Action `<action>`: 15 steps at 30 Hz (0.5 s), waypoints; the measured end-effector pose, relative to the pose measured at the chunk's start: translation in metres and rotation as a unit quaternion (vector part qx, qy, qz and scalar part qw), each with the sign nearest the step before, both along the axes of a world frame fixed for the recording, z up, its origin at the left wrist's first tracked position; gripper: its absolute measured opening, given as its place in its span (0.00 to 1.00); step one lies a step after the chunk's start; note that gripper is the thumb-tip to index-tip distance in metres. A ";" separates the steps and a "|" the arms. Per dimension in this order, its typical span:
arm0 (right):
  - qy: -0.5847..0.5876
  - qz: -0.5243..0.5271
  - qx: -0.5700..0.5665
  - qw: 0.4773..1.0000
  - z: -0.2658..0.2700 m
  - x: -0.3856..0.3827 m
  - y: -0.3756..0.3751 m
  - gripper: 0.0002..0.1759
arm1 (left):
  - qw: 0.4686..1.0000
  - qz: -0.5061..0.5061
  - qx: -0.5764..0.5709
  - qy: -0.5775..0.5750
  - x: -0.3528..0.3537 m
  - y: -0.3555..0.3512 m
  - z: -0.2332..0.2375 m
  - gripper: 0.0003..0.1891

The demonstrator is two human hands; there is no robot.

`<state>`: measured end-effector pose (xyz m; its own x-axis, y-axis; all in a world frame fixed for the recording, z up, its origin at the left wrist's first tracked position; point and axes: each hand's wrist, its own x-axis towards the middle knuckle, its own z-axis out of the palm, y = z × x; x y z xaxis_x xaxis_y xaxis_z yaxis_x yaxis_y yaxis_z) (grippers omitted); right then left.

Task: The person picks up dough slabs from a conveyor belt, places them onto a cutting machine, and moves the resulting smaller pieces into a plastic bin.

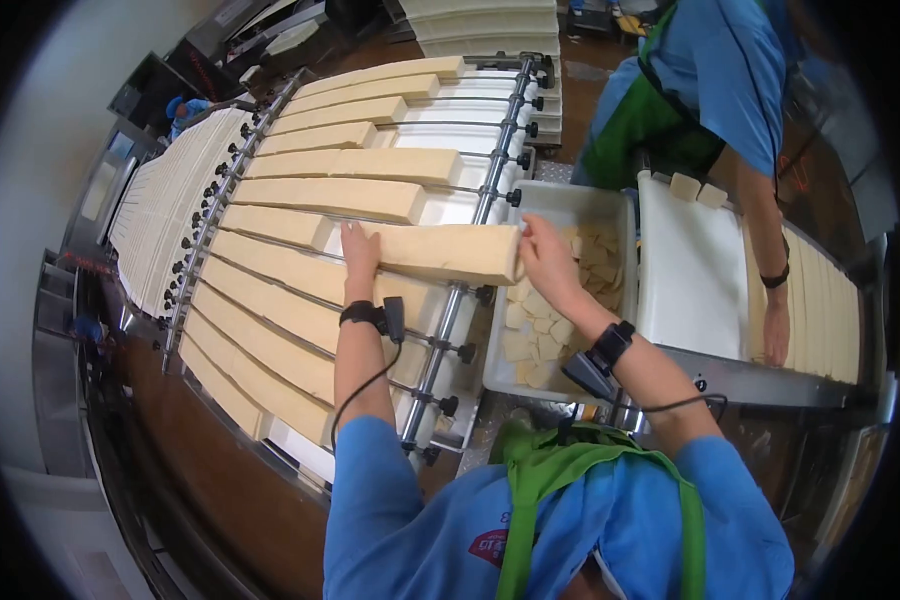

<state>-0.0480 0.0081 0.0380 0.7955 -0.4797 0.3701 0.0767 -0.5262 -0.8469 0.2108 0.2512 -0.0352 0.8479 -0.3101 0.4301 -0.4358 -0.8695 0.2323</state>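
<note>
A long pale-yellow block (445, 250), smooth and square-edged like an uncut loaf, lies between my two hands across the near rail of the rack. My left hand (361, 252) grips its far end, thumb and fingers around it. At the near end, my right hand (548, 262) presses on the cut face, its fingers partly hidden behind the block. Similar long blocks (330, 200) lie in parallel lanes on the white conveyor (455, 205), separated by thin metal rods. Below my right hand stands a white bin (628, 250) holding many thin pale slices (535, 335).
The metal rail (500, 150) has several black knobs along it. At right, a co-worker in a green apron (650, 125) reaches over a second table (680, 300) with pale strips (815, 300). Machinery (160, 90) stands at the far left. Cables run from my wrist straps.
</note>
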 end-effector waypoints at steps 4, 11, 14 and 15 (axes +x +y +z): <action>0.037 0.092 0.010 0.995 -0.023 0.046 0.032 0.22 | 0.980 -0.159 -0.113 -0.026 -0.047 -0.036 0.013 0.31; 0.069 0.088 0.120 0.986 -0.053 0.052 0.039 0.24 | 0.971 -0.218 0.018 0.096 -0.112 -0.073 0.023 0.26; -0.002 0.038 0.075 0.996 -0.055 0.008 0.011 0.24 | 0.969 -0.228 0.075 0.053 -0.118 -0.072 0.026 0.25; -0.012 0.016 0.045 0.999 -0.058 -0.013 0.002 0.25 | 0.969 -0.209 0.102 0.079 -0.118 -0.072 0.030 0.25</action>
<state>-0.0611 0.0098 -0.0197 0.8018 -0.4870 0.3464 0.1135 -0.4450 -0.8883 0.0931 0.1788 -0.0049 0.6798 -0.7059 0.1988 -0.7332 -0.6596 0.1654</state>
